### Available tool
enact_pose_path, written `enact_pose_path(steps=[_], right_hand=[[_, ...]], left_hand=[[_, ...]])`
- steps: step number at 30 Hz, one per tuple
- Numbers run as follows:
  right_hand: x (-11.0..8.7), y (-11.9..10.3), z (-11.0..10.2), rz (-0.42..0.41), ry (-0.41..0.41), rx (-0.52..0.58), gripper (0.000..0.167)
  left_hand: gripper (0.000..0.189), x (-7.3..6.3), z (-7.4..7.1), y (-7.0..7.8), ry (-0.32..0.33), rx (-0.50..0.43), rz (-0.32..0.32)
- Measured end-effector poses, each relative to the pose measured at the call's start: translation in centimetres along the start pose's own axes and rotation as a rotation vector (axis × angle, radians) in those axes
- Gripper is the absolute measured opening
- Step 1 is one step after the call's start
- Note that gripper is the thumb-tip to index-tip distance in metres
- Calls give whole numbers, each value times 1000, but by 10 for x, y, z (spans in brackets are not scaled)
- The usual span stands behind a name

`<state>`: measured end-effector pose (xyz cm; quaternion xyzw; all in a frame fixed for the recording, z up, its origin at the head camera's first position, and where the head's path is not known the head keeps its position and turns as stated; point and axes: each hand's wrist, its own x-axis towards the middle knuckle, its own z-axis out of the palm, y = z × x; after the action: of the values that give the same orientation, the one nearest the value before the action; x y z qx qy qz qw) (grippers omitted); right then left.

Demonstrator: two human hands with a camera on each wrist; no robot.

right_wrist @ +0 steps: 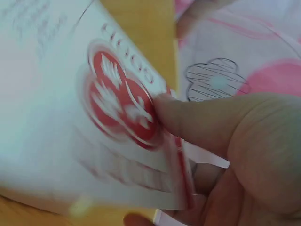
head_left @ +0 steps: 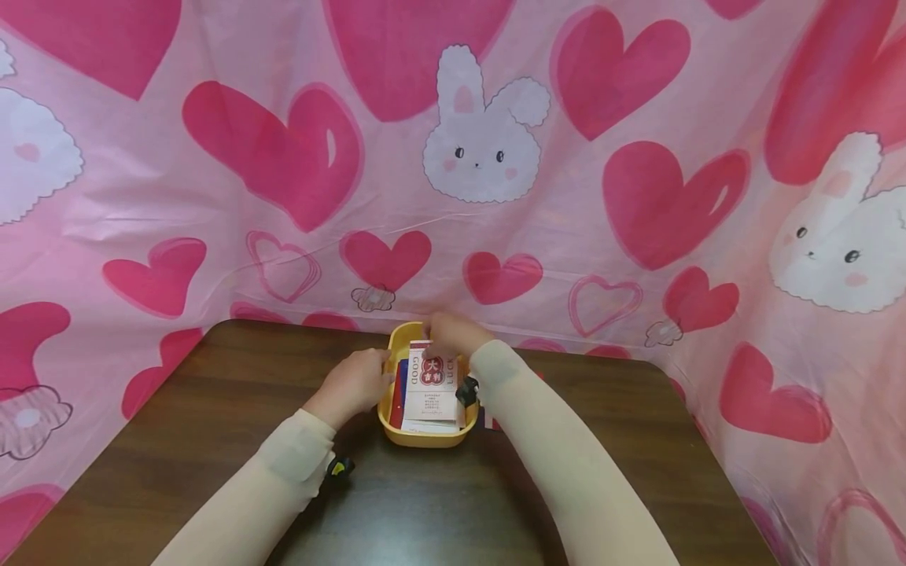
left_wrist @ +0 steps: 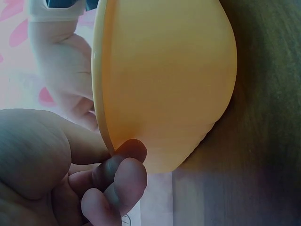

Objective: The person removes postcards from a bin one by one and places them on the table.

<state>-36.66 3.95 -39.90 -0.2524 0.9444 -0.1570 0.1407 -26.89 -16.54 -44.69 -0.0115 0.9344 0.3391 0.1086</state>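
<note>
A yellow plastic basin (head_left: pixel 423 442) stands on the table, its wall (left_wrist: pixel 169 84) filling much of the left wrist view. At the basin's left side my left hand (head_left: pixel 354 381) pinches the rim between thumb and curled fingers. My right hand (head_left: pixel 456 334) reaches over the far end and grips the top edge of a white GOOD LUCK card (head_left: pixel 433 401). In the right wrist view the card (right_wrist: pixel 127 99) is blurred and tilted, the thumb on its printed face. Beneath and beside it in the basin lie other white pieces and a red-and-blue piece (head_left: pixel 399 393), partly covered.
Right of the basin, a flat red, white and blue item (head_left: pixel 488 420) is mostly hidden under my right sleeve. The dark wooden table (head_left: pixel 198 440) meets a pink curtain (head_left: pixel 396 212) with hearts and rabbits behind and at the sides.
</note>
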Motion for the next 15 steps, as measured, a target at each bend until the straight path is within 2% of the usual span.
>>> enact_pose_path(steps=[3,6,7,15], right_hand=[[-1,3,-4,-32,39,67,11],[-3,9,-7,-49,88,161,16],[-3,12,-7,-55,109,201,18],[-15,44,-16,-59,222,450,28]], left_hand=[[69,2,0,0,-3,28,6],[68,-1,0,2,9,46,13],[67,-11,-4,14,9,57,-20],[67,-14,-2,15,33,43,-17]])
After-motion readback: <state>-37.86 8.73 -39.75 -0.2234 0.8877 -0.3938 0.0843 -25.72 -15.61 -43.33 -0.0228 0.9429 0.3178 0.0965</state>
